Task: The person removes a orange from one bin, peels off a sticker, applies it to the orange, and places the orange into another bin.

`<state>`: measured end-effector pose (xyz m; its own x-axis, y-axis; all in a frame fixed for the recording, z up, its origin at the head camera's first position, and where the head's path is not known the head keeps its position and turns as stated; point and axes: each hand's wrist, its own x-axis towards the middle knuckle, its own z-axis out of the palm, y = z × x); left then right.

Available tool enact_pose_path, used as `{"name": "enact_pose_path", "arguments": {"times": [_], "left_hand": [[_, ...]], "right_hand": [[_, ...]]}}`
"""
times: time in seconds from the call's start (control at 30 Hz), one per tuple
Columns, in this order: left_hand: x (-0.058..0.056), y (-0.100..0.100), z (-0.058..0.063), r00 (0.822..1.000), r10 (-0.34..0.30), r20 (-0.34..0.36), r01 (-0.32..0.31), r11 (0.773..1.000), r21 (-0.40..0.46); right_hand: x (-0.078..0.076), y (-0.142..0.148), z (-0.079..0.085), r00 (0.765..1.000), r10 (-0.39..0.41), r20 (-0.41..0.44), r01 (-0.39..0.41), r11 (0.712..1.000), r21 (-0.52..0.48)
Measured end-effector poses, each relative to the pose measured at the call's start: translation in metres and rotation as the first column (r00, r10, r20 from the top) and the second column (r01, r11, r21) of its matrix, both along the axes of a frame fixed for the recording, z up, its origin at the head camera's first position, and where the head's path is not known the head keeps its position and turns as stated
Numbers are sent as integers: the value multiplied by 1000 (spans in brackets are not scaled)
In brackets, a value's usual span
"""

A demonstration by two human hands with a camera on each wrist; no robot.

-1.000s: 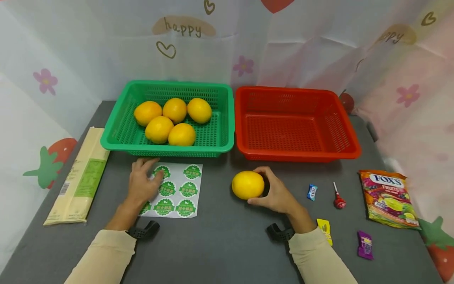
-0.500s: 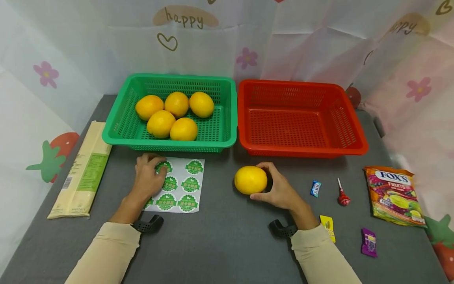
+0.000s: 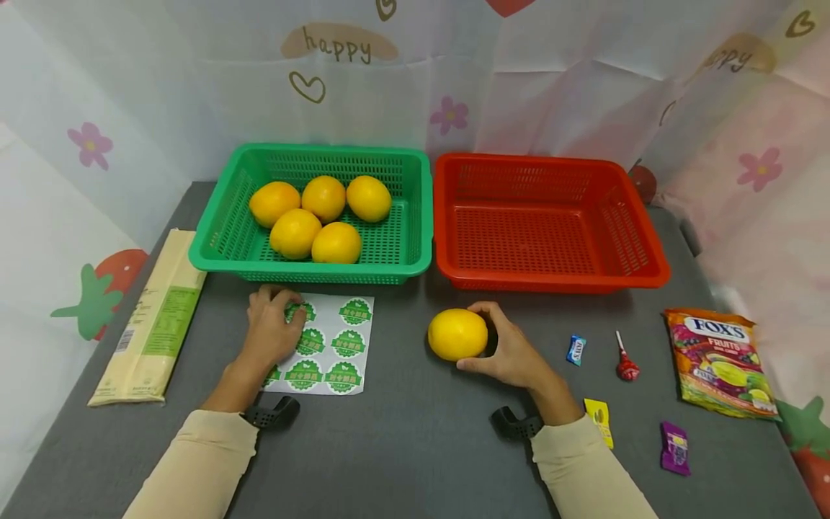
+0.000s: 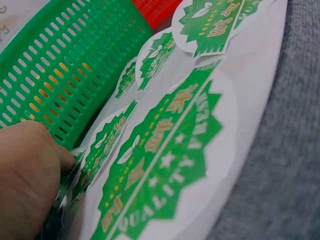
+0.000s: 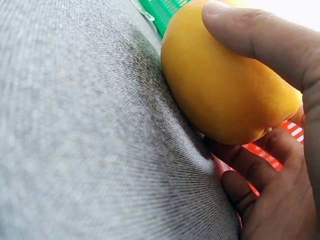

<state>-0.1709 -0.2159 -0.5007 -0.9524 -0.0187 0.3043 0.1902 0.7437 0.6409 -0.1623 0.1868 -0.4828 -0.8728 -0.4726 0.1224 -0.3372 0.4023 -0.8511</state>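
My left hand is at the upper left of a white sheet of round green stickers, its curled fingers and thumb pinching the sheet. Its fingertips are hidden in the left wrist view, where the sheet bends up beside the hand. On the grey table, my right hand grips a yellow-orange oval orange from its right side. The thumb lies over one side of the orange in the right wrist view, with fingers round its other side.
A green basket holding several oranges stands behind the sheet, beside a red basket. A cream packet lies at left. Small candies, a lollipop and a Foxs candy bag lie at right.
The head view shifts slightly. Both hands stay in about the same place, the left at the sticker sheet and the right holding the orange.
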Motion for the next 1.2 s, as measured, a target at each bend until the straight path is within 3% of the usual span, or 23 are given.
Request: {"name": "enact_pose_path", "arguments": {"times": [0.2, 0.37, 0.47, 0.67, 0.93, 1.07, 1.2], "left_hand": [[-1, -3, -1, 999, 31, -12, -30, 995, 98], [0, 0, 4, 998, 46, 49, -52, 988, 148], [1, 0, 5, 997, 34, 74, -44, 988, 147], [13, -7, 5, 998, 1, 58, -9, 991, 137], [25, -24, 4, 999, 42, 26, -44, 993, 113], [27, -25, 12, 999, 40, -30, -36, 992, 122], [26, -14, 33, 994, -5, -107, 22, 988, 150]], "right_hand": [[0, 1, 0, 1000, 14, -2, -14, 1000, -5], [0, 3, 0, 1000, 4, -9, -4, 1000, -8], [0, 3, -1, 1000, 0, -12, 0, 1000, -5], [0, 2, -3, 1000, 6, -18, -6, 1000, 0], [-3, 1, 1, 1000, 7, -27, -7, 1000, -6], [-2, 1, 1, 1000, 8, -15, -8, 1000, -3], [0, 1, -3, 1000, 1, -19, -2, 1000, -4]]}}
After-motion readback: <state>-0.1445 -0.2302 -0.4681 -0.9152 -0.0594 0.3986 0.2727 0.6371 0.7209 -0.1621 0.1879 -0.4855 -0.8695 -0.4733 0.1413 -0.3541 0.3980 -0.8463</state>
